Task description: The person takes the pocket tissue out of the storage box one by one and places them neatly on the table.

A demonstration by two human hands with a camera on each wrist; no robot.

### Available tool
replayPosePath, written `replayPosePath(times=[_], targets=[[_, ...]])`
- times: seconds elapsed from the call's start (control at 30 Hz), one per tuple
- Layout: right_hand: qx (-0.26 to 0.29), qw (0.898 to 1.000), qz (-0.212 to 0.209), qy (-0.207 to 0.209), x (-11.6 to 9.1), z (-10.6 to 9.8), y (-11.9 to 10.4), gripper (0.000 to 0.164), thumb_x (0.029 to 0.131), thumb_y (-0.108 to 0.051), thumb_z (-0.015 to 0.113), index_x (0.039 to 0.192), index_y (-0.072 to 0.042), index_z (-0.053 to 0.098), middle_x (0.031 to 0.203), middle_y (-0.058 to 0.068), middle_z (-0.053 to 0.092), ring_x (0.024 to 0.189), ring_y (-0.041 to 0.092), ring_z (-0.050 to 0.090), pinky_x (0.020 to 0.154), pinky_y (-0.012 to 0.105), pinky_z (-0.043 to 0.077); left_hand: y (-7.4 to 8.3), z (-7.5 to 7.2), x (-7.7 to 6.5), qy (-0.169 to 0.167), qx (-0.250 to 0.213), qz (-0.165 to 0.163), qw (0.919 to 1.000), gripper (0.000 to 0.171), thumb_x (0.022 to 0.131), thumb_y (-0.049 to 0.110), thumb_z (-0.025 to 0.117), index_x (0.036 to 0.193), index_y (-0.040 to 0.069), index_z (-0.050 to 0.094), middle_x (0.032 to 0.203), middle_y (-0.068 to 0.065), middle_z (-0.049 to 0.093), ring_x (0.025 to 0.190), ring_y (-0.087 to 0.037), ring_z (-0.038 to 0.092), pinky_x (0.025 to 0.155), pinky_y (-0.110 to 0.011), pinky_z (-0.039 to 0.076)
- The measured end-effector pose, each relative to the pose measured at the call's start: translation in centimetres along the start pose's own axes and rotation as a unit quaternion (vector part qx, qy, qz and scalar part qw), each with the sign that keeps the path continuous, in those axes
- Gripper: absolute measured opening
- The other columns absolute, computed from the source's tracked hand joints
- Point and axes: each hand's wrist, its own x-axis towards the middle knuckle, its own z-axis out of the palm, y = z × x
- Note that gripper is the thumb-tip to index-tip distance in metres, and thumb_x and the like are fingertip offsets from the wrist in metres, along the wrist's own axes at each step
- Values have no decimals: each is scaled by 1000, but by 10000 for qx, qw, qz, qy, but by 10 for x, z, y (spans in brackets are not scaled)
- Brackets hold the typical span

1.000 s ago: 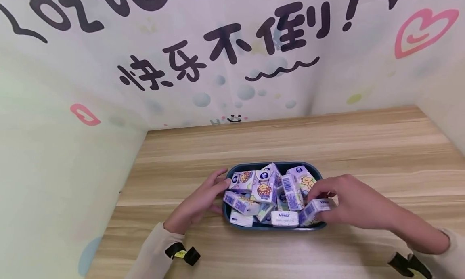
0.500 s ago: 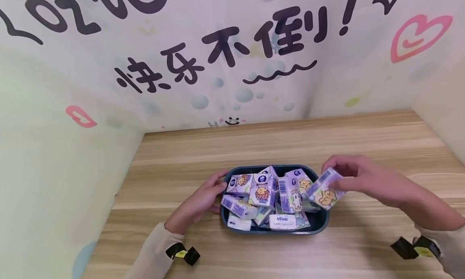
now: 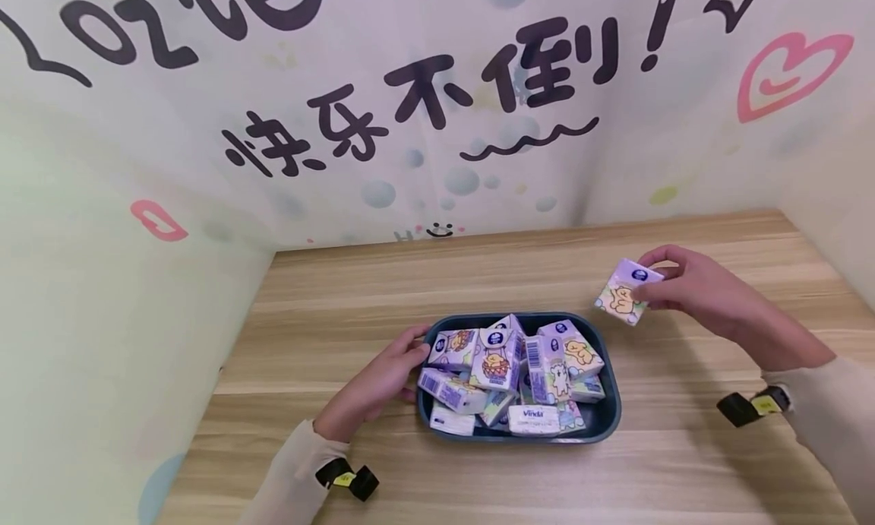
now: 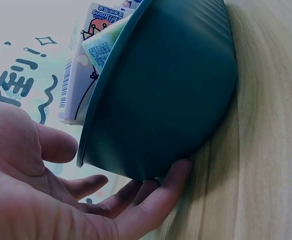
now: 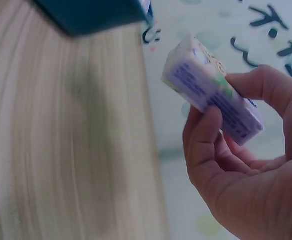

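My right hand (image 3: 704, 293) pinches a small purple-and-white tissue pack (image 3: 620, 301) between thumb and fingers, raised behind the right end of a dark teal plastic basin (image 3: 598, 417). The right wrist view shows the barcode-like printed side of this tissue pack (image 5: 201, 87), thumb on one face and fingers on the opposite one. At the basin's left end, my left hand (image 3: 376, 377) rests with its fingers loosely bent against the outer wall; the thumb lies near the rim. Several similar tissue packs (image 3: 495, 362) lie jumbled inside the basin, one showing a white "Vinda" end (image 3: 533, 419).
The basin stands on a wood-grain table (image 3: 355, 282). A white printed backdrop (image 3: 437, 168) with black lettering rises behind the table, with pale side walls (image 3: 89, 343) at left and right. Black camera mounts are strapped to both wrists.
My right hand has lifted the tissue pack out of the basin's right end and carried it back and to the right, turning its front face up. My left hand stays at the basin.
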Motion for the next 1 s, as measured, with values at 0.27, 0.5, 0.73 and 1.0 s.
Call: replayPosePath(times=[0.27, 0.5, 0.73, 1.0], targets=[[14, 9978, 445, 493, 37, -1, 7, 62, 109, -29, 70, 152, 9, 47, 122, 5, 63, 97, 12, 61, 87, 26, 58, -2, -1, -2, -23, -10, 10, 10000, 50, 120, 23, 40, 168, 8, 38, 157, -24, 49, 124, -37, 62, 80, -46, 61], [-172, 9967, 543, 585, 76, 13, 11, 63, 110, -28, 69, 155, 12, 51, 147, 26, 56, 107, 21, 61, 89, 25, 59, -4, -2, -3, -152, -5, 58, 9999, 52, 120, 25, 40, 168, 6, 36, 158, -25, 48, 118, -33, 65, 79, -44, 62], [-636, 9934, 502, 808, 101, 26, 7, 63, 110, -27, 67, 158, 10, 50, 147, 29, 56, 118, 35, 55, 94, 37, 53, -3, 0, -3, -206, -30, 118, 9997, 54, 120, 27, 41, 169, 4, 34, 157, -26, 48, 118, -32, 65, 80, -45, 63], [-973, 9865, 463, 1236, 113, 24, 6, 63, 110, -27, 67, 157, 12, 48, 153, 36, 51, 129, 45, 55, 105, 51, 51, -2, -1, -3, -216, 55, 148, 9996, 56, 121, 29, 41, 169, 2, 33, 157, -25, 49, 116, -31, 65, 79, -42, 61]])
